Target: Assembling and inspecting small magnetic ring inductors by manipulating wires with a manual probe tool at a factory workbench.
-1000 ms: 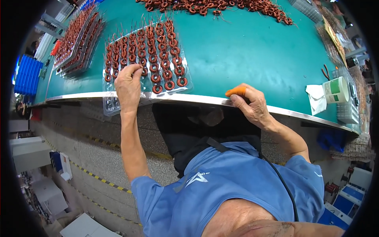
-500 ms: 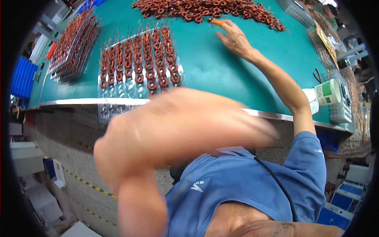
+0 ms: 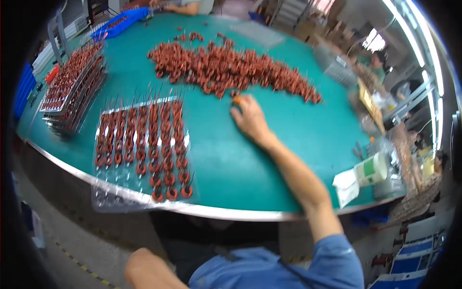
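Observation:
On the green table my right hand (image 3: 252, 121) reaches to the near edge of a heap of copper-coloured ring coils (image 3: 216, 67). An orange cover (image 3: 237, 99) is on a fingertip, close to a loose coil. Thumb and forefinger stand apart, with nothing seen between them. My left arm (image 3: 147, 269) shows only in part at the lower edge, below the table; its fingers are hidden. Left of my right hand lies a clear plastic tray (image 3: 122, 180), with coils standing in rows, wire ends up. Its nearest left pockets hold no coils, and its front overhangs the table edge.
Stacked filled trays (image 3: 72, 91) stand at the left. Behind them is a blue bin (image 3: 120, 23). A white-green tub (image 3: 373, 169), a white cloth (image 3: 345, 187) and pliers (image 3: 357, 150) lie at the right. Another person's arm (image 3: 185, 8) is at the far side.
My left hand, large and blurred before me, has dropped toward the lower edge. The view has tilted up, showing more of the heap. My right hand stays by the heap's edge.

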A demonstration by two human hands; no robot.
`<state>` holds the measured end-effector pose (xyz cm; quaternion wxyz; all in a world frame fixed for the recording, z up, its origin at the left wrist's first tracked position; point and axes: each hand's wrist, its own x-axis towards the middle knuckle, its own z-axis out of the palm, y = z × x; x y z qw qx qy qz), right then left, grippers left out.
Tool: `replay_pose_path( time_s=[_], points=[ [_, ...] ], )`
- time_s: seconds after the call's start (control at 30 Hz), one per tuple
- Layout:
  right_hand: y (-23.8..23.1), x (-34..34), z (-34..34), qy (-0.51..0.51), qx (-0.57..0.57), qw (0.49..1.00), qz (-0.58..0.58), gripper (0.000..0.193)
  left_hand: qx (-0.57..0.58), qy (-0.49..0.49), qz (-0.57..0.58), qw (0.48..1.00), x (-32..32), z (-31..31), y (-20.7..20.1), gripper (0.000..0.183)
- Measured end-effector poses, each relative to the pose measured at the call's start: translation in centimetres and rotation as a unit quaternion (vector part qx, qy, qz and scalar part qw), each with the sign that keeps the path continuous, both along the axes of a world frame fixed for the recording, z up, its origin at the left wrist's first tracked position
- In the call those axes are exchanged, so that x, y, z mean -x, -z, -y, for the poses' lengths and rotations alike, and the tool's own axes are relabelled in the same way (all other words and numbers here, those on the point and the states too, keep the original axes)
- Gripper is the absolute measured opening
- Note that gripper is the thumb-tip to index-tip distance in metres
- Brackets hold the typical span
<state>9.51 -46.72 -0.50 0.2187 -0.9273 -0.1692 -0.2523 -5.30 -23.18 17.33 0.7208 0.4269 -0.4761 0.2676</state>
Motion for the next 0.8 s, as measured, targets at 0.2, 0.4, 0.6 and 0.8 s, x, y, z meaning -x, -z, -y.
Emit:
replay_pose_path(
  time_s=[0.2, 0.4, 0.6, 0.8],
  points=[
    [-0.8, 0.7, -0.4, -0.027, -0.068, 0.997, 0.028, 0.031, -0.003, 0.019, -0.042, 0.999, 2.5, 1.3, 1.0, 0.046],
    [-1.3, -0.8, 0.0, -0.028, -0.086, 0.994, 0.058, 0.033, -0.077, 0.069, -0.078, 0.992, 3.7, 1.4, 2.7, 0.044],
    [-0.5, -0.5, 1.6, 0.038, -0.079, 0.994, 0.06, 0.036, -0.143, 0.051, -0.064, 0.986, 5.0, 1.9, 1.7, 0.041],
    [0.9, -0.9, 0.7, 0.011, -0.074, 0.992, 0.106, 0.03, -0.164, -0.015, -0.01, 0.986, 5.1, -0.4, 0.8, 0.039]
  ],
)
